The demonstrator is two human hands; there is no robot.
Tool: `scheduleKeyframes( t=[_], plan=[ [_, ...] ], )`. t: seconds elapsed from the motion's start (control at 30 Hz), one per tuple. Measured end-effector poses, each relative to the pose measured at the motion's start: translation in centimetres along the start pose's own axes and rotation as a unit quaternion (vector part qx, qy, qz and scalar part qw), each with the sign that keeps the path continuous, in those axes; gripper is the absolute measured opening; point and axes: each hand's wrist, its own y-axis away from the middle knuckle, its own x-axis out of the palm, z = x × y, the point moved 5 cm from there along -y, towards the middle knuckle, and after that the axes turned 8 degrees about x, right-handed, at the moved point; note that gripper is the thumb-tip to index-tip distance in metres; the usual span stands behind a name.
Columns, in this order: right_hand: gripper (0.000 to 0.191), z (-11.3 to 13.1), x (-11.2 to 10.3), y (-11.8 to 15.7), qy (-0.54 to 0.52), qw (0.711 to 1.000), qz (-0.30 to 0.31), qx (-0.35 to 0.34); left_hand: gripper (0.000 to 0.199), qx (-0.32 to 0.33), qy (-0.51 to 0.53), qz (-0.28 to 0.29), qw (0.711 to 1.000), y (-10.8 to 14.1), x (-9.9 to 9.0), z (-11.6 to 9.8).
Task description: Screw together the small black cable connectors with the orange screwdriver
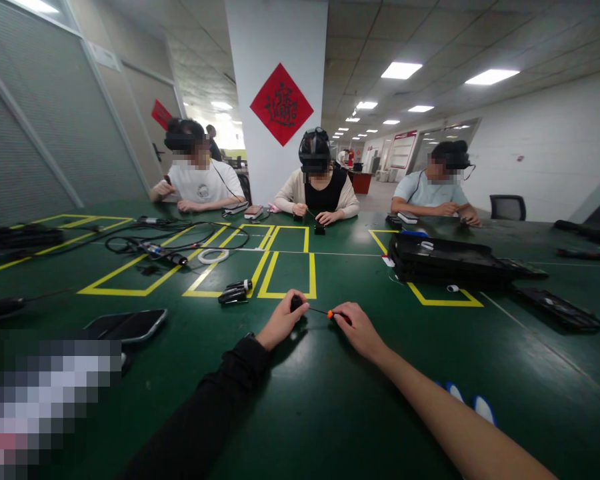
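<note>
The left hand [281, 323] was closed around a small black piece [296, 304], with the fingers bent over it, so it was seen only partly. The right hand [361, 331] was also closed, and it held the dark handle of a thin screwdriver [331, 314] with an orange collar. The shaft pointed to the black piece, between the two hands and above the green worktop [300, 413]; if its tip touched the piece, I could not tell. Beyond the left hand there lay two short black cylinders [235, 292], near the yellow tape [287, 295], and a white ring [213, 256] was farther. A phone [126, 325] lay at the left, and black trays [445, 259] stood at the right. Three persons sat across the worktop
</note>
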Motion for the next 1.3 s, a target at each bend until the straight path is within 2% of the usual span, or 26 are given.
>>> scheduleKeyframes(
  t=[0.17, 0.8, 0.93, 1.17, 1.3],
  plan=[
    [0.018, -0.23, 0.1, 0.08, -0.018, 1.0, 0.003, 0.016, 0.018, 0.022, -0.006, 0.004, 1.0, -0.1, 0.08, -0.04],
    [0.019, -0.65, 0.07, 0.16, -0.032, 0.999, 0.0, 0.032, 0.022, 0.001, 0.018, -0.003, 1.0, -0.01, 0.02, 0.03],
    [0.026, -0.73, -0.02, 0.01, -0.023, 0.999, -0.009, 0.038, 0.019, 0.004, 0.002, -0.003, 1.0, 0.06, -0.03, -0.34],
    [0.014, -0.28, -0.03, -0.08, 0.005, 1.0, -0.015, -0.004, 0.015, 0.029, -0.006, -0.006, 1.0, -0.14, 0.1, -0.04],
    [0.018, -0.46, 0.03, -0.04, -0.004, 1.0, -0.027, 0.008, 0.015, 0.029, -0.007, 0.003, 1.0, -0.15, 0.12, -0.01]
  ],
)
